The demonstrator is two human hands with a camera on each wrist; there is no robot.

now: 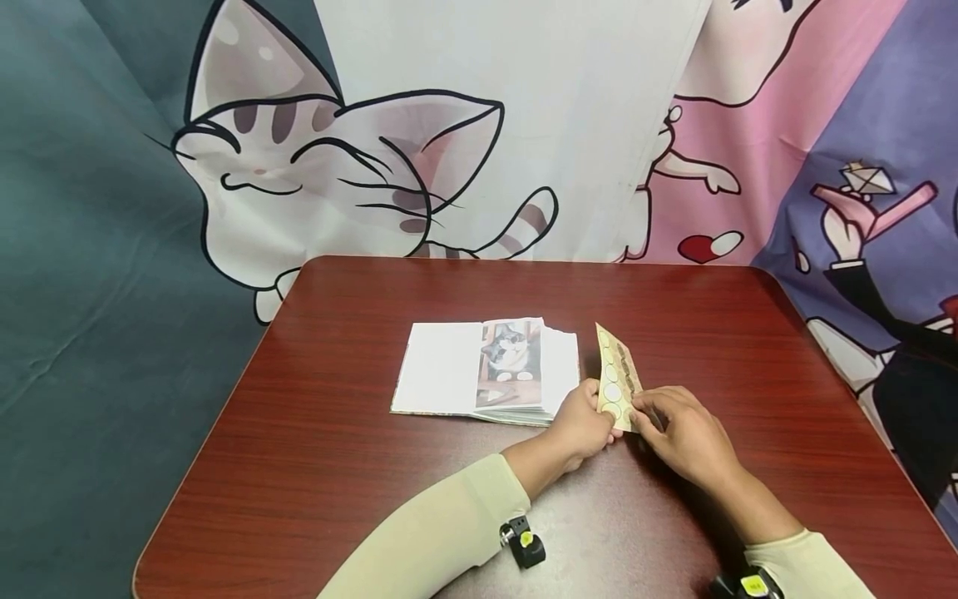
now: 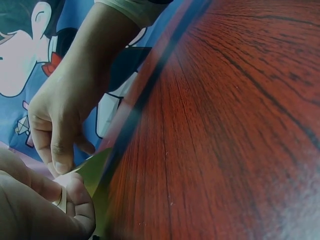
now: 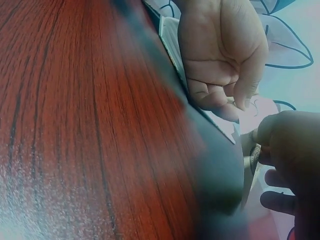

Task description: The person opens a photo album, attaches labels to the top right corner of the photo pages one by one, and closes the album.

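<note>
L hand (image 1: 586, 424) grips the yellow sheet (image 1: 619, 358) at its lower L corner, thumb laid over the front, other fingers curled behind. R hand (image 1: 684, 433) pinches the lower R edge w/ thumb & fingertips, so the two hands are v. close, just the bottom of the sheet b/w them. Sheet's held up off the table, tilted, approx. upright; a column of round outlines runs down its L side, w/ dark marks alongside, too small to read from here.

Just L of the sheet is the open book (image 1: 437, 370), flat on the table; L page plain white, R side w/ a cat picture (image 1: 512, 353) on it. L hand's near the book's lower R corner; can't tell if they touch.

Further out: pale sleeves (image 1: 449, 516) on both arms, a small blk wrist camera (image 1: 526, 545) below the L cuff, another at the R. Table (image 1: 299, 491) is reddish-brown wood grain, rounded corners. Behind it hangs a backdrop (image 1: 599, 125) w/ a big cartoon cat (image 1: 262, 179), pink & blue-purple parts off to the R.
</note>
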